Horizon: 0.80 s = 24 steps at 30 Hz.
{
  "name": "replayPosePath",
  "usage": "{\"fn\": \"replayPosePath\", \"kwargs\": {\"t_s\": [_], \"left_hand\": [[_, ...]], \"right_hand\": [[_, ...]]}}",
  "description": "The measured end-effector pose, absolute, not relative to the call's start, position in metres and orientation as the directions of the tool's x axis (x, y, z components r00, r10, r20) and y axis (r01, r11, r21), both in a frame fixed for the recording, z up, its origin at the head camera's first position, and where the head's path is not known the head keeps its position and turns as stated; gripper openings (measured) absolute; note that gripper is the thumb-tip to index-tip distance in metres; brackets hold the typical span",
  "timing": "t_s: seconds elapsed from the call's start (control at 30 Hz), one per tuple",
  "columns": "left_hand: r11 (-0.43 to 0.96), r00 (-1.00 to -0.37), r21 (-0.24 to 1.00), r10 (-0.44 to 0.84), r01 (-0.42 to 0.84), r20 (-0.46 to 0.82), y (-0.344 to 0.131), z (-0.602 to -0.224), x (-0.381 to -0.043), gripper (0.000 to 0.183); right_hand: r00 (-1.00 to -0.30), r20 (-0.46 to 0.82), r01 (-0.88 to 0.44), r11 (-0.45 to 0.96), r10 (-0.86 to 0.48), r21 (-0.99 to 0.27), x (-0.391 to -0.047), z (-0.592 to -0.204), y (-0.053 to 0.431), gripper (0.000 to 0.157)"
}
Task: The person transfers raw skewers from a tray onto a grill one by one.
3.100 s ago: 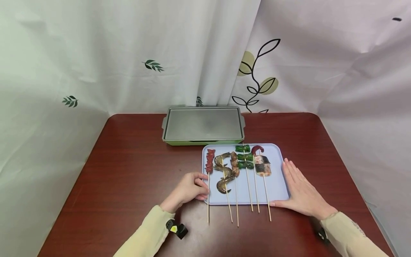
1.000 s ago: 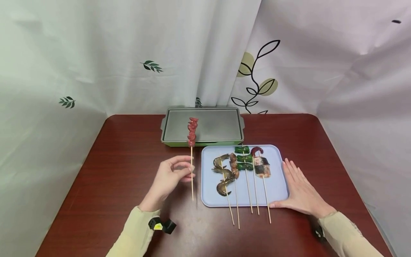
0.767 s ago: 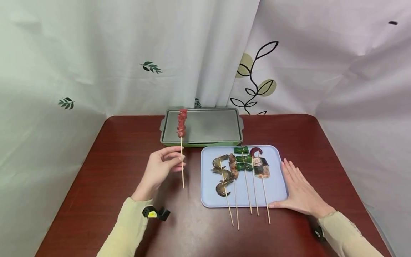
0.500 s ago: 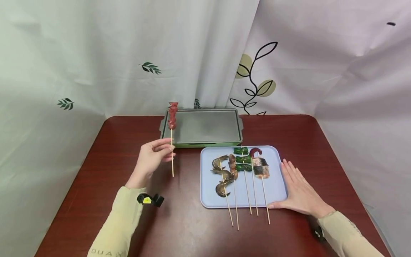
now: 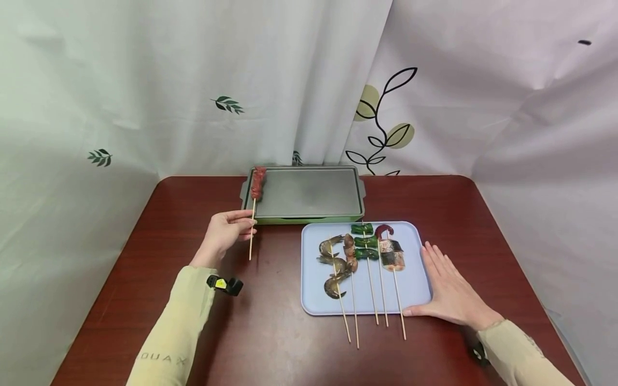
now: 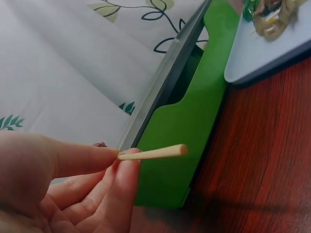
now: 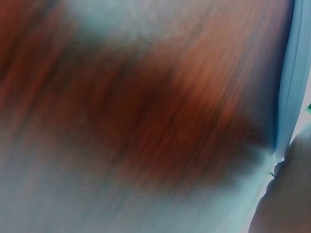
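My left hand (image 5: pixel 223 234) pinches the bare stick of a red meat skewer (image 5: pixel 257 185) between thumb and fingers. The meat end lies over the left side of the grey grill plate (image 5: pixel 309 190), while the stick slants out past its front edge. In the left wrist view the stick's blunt end (image 6: pixel 177 150) points toward the camera, beside the grill's green base (image 6: pixel 194 126). My right hand (image 5: pixel 454 289) lies with straight fingers along the right edge of the light blue tray (image 5: pixel 415 289), thumb at its front corner. The right wrist view shows mostly blurred tabletop and the tray's edge.
On the tray lie a shrimp skewer (image 5: pixel 336 265), a brown meat skewer (image 5: pixel 350 252), a green pepper skewer (image 5: pixel 365 242), a dark red curled piece on a stick (image 5: pixel 384 230) and a fish skewer (image 5: pixel 392 254). Their sticks overhang the tray's front. A curtain (image 5: pixel 193 64) hangs behind the table.
My left hand has lifted the red meat skewer off the tray, carried it left and forward to the grill, and lowered its meat end over the plate. My right hand stays at the tray.
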<state>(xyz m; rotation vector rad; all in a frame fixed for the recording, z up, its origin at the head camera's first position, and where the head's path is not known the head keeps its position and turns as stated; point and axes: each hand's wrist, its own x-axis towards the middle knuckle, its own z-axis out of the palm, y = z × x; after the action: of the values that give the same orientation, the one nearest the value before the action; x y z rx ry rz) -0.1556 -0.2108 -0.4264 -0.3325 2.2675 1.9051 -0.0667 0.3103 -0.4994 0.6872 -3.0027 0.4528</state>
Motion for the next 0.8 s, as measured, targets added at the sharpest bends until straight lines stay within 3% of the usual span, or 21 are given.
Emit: {"fn": "replayPosePath", "kwargs": {"t_s": [0.57,0.8], "left_hand": [[0.222,-0.958,0.933,-0.096,-0.284,-0.269,-0.212,-0.425,-0.154,0.040],[0.383,-0.971,0.903,-0.204,-0.195,-0.124,-0.211,-0.414,-0.138,0.041]], "right_hand": [[-0.902,0.093,-0.431,0.858,-0.422,-0.280,-0.066,-0.500,0.310,0.144],[-0.898,0.097,-0.439,0.857,-0.429,-0.269,-0.068,-0.501,0.312,0.144]]}}
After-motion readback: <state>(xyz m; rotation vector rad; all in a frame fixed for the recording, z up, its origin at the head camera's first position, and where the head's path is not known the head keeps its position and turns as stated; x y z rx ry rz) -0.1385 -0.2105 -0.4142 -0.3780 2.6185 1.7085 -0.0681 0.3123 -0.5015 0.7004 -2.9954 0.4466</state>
